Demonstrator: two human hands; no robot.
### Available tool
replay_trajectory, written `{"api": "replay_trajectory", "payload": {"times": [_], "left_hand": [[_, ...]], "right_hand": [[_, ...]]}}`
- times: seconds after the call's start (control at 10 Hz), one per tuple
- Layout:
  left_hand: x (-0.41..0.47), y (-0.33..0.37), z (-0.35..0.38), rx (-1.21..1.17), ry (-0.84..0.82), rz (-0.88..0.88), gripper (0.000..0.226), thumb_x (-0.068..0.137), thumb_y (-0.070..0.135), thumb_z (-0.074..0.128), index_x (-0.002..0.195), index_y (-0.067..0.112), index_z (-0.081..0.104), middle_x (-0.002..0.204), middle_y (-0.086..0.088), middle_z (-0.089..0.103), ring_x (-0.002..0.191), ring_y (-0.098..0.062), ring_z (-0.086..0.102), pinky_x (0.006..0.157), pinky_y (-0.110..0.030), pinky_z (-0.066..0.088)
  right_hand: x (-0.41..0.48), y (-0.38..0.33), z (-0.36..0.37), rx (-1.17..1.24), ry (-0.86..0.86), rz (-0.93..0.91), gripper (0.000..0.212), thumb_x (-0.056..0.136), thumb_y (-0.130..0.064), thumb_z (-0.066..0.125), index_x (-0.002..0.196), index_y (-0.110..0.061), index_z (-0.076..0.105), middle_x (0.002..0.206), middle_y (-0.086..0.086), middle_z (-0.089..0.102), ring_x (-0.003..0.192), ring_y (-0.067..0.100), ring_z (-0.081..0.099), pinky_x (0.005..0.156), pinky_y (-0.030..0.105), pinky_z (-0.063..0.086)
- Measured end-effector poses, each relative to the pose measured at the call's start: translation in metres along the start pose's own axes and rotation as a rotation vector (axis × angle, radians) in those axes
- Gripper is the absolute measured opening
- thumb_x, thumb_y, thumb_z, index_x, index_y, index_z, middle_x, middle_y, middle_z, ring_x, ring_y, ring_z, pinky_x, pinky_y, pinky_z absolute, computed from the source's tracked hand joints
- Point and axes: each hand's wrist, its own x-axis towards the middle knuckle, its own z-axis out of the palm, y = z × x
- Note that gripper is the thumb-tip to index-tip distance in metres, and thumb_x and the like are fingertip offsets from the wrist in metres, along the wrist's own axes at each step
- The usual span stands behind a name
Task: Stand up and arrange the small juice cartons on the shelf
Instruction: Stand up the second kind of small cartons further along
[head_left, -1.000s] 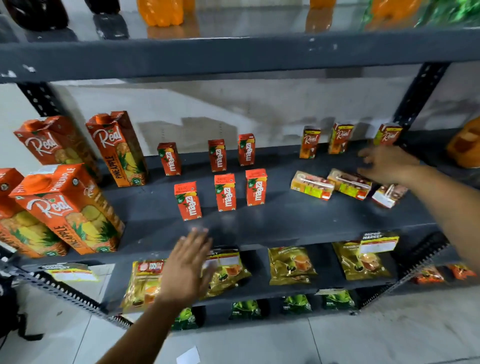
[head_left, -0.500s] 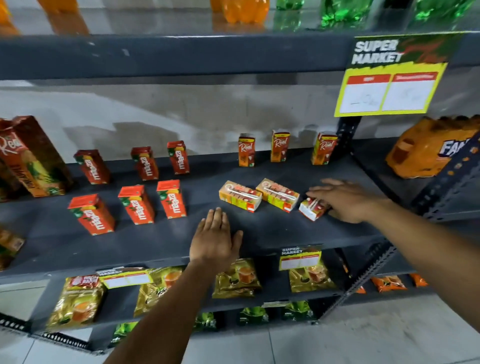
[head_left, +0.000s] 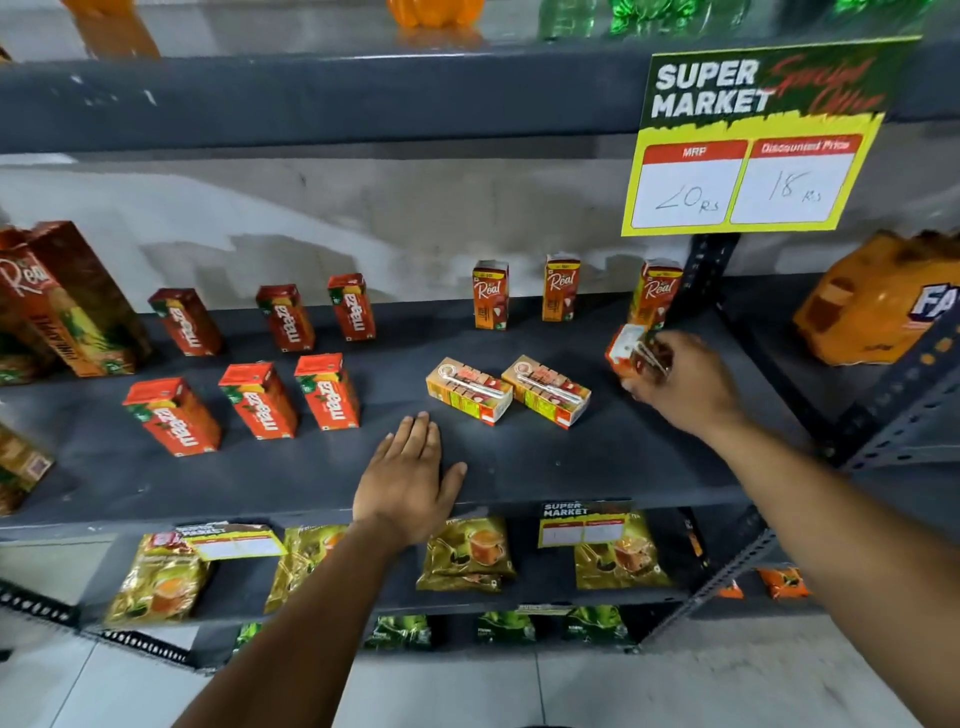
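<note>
Two small Real juice cartons (head_left: 468, 389) (head_left: 546, 391) lie flat on the grey shelf (head_left: 571, 467), side by side near its middle. My right hand (head_left: 680, 387) grips a third small carton (head_left: 626, 349), lifted and tilted just above the shelf at the right. Three Real cartons stand upright along the back: (head_left: 490, 295), (head_left: 561, 287), (head_left: 658, 299). My left hand (head_left: 408, 483) rests flat, fingers together, on the shelf's front edge. Several red Maaza cartons (head_left: 327, 391) stand in two rows to the left.
A tall pineapple Real carton (head_left: 72, 299) stands far left. A yellow price sign (head_left: 753, 140) hangs from the upper shelf above the upright post (head_left: 698, 280). An orange pack (head_left: 878, 301) sits right of the post. Tea packets (head_left: 467, 553) fill the shelf below.
My right hand has closed on the rightmost fallen carton and raised it off the shelf, tilting it. My left hand stays flat on the shelf front. The view shifted right and closer.
</note>
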Motion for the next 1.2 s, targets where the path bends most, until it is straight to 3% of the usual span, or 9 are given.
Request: {"api": "replay_trajectory", "payload": {"times": [0.1, 0.2, 0.6, 0.7, 0.8, 0.9, 1.0, 1.1, 1.2], "left_hand": [[-0.001, 0.0, 0.0, -0.004, 0.006, 0.005, 0.078, 0.093, 0.059, 0.013, 0.151, 0.006, 0.015, 0.162, -0.009, 0.01, 0.149, -0.021, 0.003, 0.117, -0.033, 0.001], [-0.001, -0.001, 0.0, 0.008, 0.0, 0.003, 0.077, 0.094, 0.059, 0.013, 0.151, 0.007, 0.014, 0.162, -0.009, 0.009, 0.149, -0.02, 0.002, 0.117, -0.033, 0.001], [-0.001, 0.0, -0.002, 0.019, 0.007, -0.001, 0.081, 0.09, 0.063, 0.006, 0.151, 0.009, 0.012, 0.163, -0.007, 0.007, 0.149, -0.02, 0.0, 0.116, -0.032, -0.002], [-0.001, 0.0, -0.002, 0.02, 0.006, -0.002, 0.08, 0.091, 0.062, 0.007, 0.151, 0.009, 0.012, 0.163, -0.007, 0.007, 0.149, -0.02, 0.001, 0.116, -0.033, -0.001], [0.0, 0.001, -0.002, 0.023, 0.005, -0.003, 0.08, 0.091, 0.062, 0.007, 0.151, 0.009, 0.012, 0.163, -0.007, 0.007, 0.149, -0.02, 0.001, 0.117, -0.033, -0.001], [0.0, 0.001, -0.001, 0.013, 0.001, -0.002, 0.081, 0.091, 0.062, 0.006, 0.151, 0.009, 0.012, 0.163, -0.007, 0.006, 0.149, -0.02, 0.0, 0.117, -0.033, 0.0], [-0.001, 0.001, -0.002, 0.009, -0.001, -0.006, 0.081, 0.09, 0.063, 0.006, 0.151, 0.01, 0.012, 0.162, -0.007, 0.006, 0.149, -0.02, -0.001, 0.117, -0.033, 0.0], [-0.001, 0.001, -0.002, 0.007, -0.005, -0.009, 0.081, 0.091, 0.062, 0.007, 0.151, 0.009, 0.012, 0.162, -0.007, 0.006, 0.149, -0.02, 0.0, 0.117, -0.034, 0.0], [-0.001, 0.001, -0.002, 0.013, -0.003, -0.011, 0.079, 0.092, 0.061, 0.009, 0.151, 0.009, 0.012, 0.163, -0.007, 0.006, 0.149, -0.02, 0.0, 0.116, -0.033, -0.001]], "right_hand": [[-0.006, -0.002, 0.021, 0.267, 0.175, 0.225, 0.049, 0.062, -0.041, 0.083, 0.097, -0.02, 0.056, 0.099, 0.006, 0.066, 0.087, 0.024, 0.064, 0.069, 0.034, 0.05], [-0.009, -0.006, 0.035, 0.317, 0.296, 0.319, 0.055, 0.059, -0.043, 0.084, 0.094, -0.023, 0.047, 0.097, 0.003, 0.062, 0.082, 0.021, 0.061, 0.063, 0.028, 0.041], [-0.012, 0.008, 0.03, 0.272, 0.14, 0.279, 0.071, 0.053, -0.041, 0.088, 0.107, -0.016, 0.049, 0.107, 0.006, 0.06, 0.094, 0.022, 0.061, 0.074, 0.035, 0.05], [-0.006, 0.009, 0.018, 0.438, 0.051, 0.268, 0.084, 0.06, -0.028, 0.087, 0.128, -0.016, 0.04, 0.119, 0.004, 0.057, 0.106, 0.02, 0.059, 0.088, 0.035, 0.049], [0.006, 0.005, -0.001, 0.68, 0.085, 0.286, 0.078, 0.069, -0.031, 0.081, 0.133, -0.018, 0.039, 0.113, -0.001, 0.057, 0.103, 0.01, 0.06, 0.085, 0.024, 0.046], [0.031, -0.012, -0.037, 0.386, 0.087, 0.246, 0.056, 0.066, -0.071, 0.064, 0.094, -0.022, 0.065, 0.084, -0.009, 0.064, 0.072, -0.002, 0.06, 0.059, 0.019, 0.043], [0.047, -0.024, -0.048, -0.086, -0.149, 0.137, 0.066, 0.066, -0.079, 0.055, 0.08, -0.016, 0.07, 0.077, -0.003, 0.068, 0.07, 0.01, 0.061, 0.063, 0.026, 0.049], [0.064, -0.047, -0.057, -0.446, -0.429, 0.059, 0.055, 0.072, -0.061, 0.066, 0.097, -0.012, 0.07, 0.094, 0.012, 0.068, 0.082, 0.027, 0.061, 0.077, 0.035, 0.054], [0.069, -0.058, -0.064, -0.533, -0.55, -0.072, 0.045, 0.071, -0.038, 0.075, 0.106, -0.01, 0.067, 0.101, 0.011, 0.068, 0.087, 0.028, 0.061, 0.08, 0.036, 0.053]]}}
